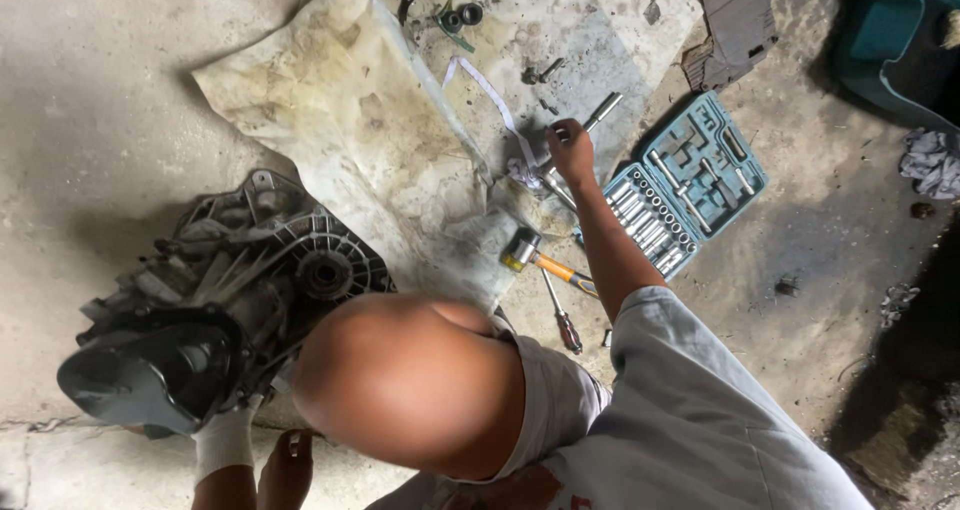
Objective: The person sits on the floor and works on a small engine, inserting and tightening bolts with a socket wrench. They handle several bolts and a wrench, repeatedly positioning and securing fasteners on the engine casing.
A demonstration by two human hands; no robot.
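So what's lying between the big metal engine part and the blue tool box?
In the head view, a stained sheet and a hammer lie between the gearbox housing and socket set case.

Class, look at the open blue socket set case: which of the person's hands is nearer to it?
Right. The right hand reaches over the tools just left of the socket set case; the left hand rests far off by the gearbox housing.

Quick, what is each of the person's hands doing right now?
Left hand: gloved, resting against the grey gearbox housing; its grip cannot be told.
Right hand: stretched out, closed on a metal socket tool beside the blue socket set case.
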